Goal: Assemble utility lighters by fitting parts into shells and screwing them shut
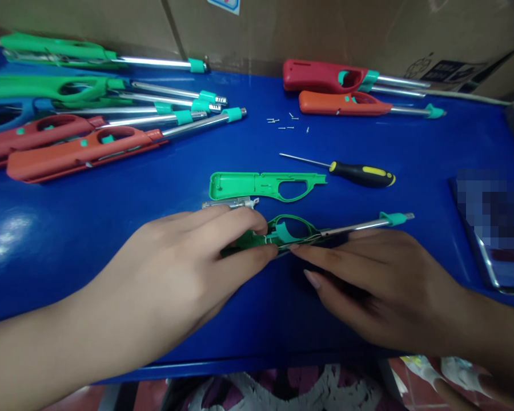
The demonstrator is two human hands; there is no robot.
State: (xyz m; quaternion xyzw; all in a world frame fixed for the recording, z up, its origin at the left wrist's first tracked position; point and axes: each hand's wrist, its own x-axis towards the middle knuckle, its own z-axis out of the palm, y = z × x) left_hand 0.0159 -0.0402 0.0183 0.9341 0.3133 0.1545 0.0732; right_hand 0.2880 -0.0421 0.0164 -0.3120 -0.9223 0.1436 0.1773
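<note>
An opened green gas lighter [286,228] lies near the table's front, its handle half showing a teal trigger, thin wires and a metal tube with a teal tip. Closed on its handle, my left hand [188,268] pinches beside the trigger and hides the rear of the shell. My right hand [381,279] has its index fingertip against the lighter's lower edge by the wires, thumb apart below; its other fingers are partly hidden. Behind sits the other green shell half [235,185], hollow side up. A clear fuel tank [229,202] shows partly above my left knuckles.
A black and yellow screwdriver [362,174] lies behind my right hand, with several small screws [282,123] farther back. Several lighters [85,148] fill the left; red [321,77] and orange [342,104] ones lie back right. A dark, glossy-edged device [492,240] is at right. Cardboard [325,34] stands behind.
</note>
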